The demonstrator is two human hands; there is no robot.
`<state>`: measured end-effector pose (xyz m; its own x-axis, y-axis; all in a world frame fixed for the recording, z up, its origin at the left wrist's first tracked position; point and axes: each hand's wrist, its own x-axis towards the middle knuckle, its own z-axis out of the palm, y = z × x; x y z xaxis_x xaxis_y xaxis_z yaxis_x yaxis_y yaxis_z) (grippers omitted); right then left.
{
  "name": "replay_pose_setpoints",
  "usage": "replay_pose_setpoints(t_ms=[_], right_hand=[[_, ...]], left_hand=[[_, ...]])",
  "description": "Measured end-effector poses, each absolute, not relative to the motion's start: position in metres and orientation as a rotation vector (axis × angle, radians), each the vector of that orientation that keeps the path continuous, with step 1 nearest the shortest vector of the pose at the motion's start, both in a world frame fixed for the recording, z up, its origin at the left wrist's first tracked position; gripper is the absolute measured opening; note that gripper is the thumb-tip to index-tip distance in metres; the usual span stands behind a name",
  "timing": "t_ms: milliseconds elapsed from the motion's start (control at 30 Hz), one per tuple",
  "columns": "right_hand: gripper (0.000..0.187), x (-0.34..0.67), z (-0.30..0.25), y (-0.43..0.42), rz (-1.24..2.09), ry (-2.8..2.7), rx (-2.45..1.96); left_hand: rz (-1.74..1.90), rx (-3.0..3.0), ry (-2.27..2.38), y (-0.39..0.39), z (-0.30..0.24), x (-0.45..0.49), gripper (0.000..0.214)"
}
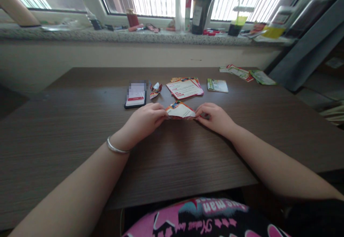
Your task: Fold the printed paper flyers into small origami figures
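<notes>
Between my two hands is a printed paper card [180,110], folded into a roughly triangular shape with white faces and an orange, patterned tip pointing away from me. My left hand [150,118], below a silver bangle [116,146], pinches its left corner. At the opposite corner, the thumb and fingertips of my right hand [215,118] close on the paper. Just beyond it lies a stack of printed cards [185,87] with red and orange edges. A small folded paper piece [156,90] stands left of that stack.
A phone [136,95] lies on the dark wooden table [80,129], left of the papers. Green-edged cards [217,85] sit to the right, and more leaflets [247,74] are spread at the back right. Bottles [201,13] and small items line the stone windowsill [161,36].
</notes>
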<state>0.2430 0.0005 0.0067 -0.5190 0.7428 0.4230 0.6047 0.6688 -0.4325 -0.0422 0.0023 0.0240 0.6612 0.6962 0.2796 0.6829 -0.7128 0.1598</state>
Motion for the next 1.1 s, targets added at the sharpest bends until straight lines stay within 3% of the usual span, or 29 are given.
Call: replay_pose_setpoints(t_ms=[267, 667, 1100], right_hand=[[0.012, 0.244, 0.008, 0.001, 0.319, -2.527, -0.935], [0.017, 0.235, 0.010, -0.004, 0.266, -2.696, -0.721], [0.015, 0.230, 0.015, -0.013, 0.259, -2.661, -0.933]], left_hand=[[0.146, 2.884, 1.044, 0.001, 0.027, -0.042, 0.029], [0.105, 2.714, 0.961, -0.014, 0.029, -0.029, 0.041], [0.168, 2.691, 1.015, -0.021, 0.031, -0.021, 0.022]])
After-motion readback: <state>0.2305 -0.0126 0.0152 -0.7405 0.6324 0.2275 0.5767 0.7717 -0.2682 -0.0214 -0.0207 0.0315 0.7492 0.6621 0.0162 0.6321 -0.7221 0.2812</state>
